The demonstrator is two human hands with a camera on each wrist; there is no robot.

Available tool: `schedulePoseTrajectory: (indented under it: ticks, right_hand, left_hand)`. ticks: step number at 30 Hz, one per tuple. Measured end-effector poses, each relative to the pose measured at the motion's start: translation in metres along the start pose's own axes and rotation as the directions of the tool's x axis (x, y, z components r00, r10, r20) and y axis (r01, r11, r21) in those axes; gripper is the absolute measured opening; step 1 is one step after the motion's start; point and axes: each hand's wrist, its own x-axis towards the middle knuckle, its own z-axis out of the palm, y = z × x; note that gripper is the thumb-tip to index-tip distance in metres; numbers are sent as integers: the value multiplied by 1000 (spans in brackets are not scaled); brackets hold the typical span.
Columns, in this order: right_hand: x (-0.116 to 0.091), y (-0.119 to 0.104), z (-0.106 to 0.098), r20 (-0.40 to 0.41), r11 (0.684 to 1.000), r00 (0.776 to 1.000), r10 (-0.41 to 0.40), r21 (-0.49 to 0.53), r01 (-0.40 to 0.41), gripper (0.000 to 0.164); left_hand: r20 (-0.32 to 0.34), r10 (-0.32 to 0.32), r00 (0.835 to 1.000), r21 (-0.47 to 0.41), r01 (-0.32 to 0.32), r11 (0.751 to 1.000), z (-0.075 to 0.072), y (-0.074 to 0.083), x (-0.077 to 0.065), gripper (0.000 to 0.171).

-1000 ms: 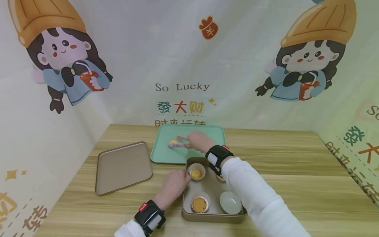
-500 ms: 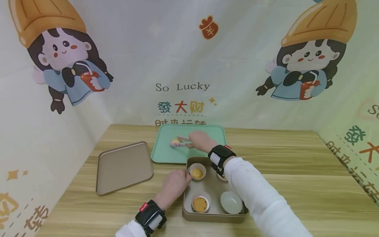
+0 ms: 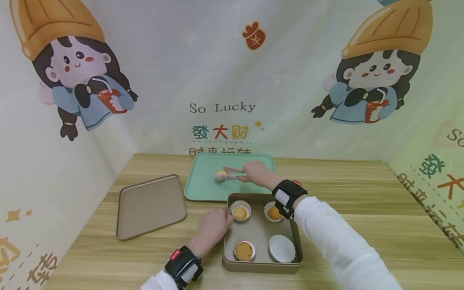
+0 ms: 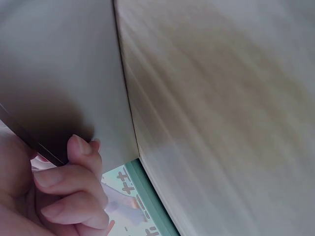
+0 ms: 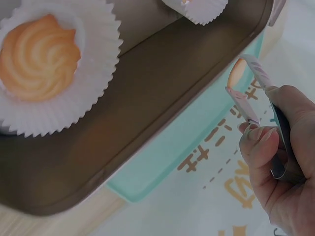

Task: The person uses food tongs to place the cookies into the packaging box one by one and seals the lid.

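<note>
Tongs (image 3: 233, 177) point left, long axis running side-to-side.

Cookies (image 3: 244, 251) in paper cups (image 3: 240, 204) inside a tin (image 3: 262, 267), tray (image 3: 203, 189) behind it, second tray (image 3: 152, 207) left, all on table (image 3: 362, 197).

Both arms (image 3: 338, 239) forward (right farther), fingers (image 4: 74, 179) curled.

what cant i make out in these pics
Head view: the pattern on the held cookie; too small, and the tongs cover part.
Head view: part of the upper-right paper cup in the box, behind the black wristband.
Right wrist view: the top paper cup, cut off by the frame's upper edge.
Left wrist view: the grain of the tabletop, blurred.
</note>
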Motion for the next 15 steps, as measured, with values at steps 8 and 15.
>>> schedulePoseTrajectory:
  ticks: [8,15]
  right_hand:
    - [-22,16,-12,-93,995,993,-72,66,78,31]
    - [-51,19,-27,-130,993,988,-88,61,97,22]
  left_hand:
    - [4,1,1000,-3,-1,1000,1,0,0,27]
    - [-4,14,1000,-10,-14,1000,1,0,0,27]
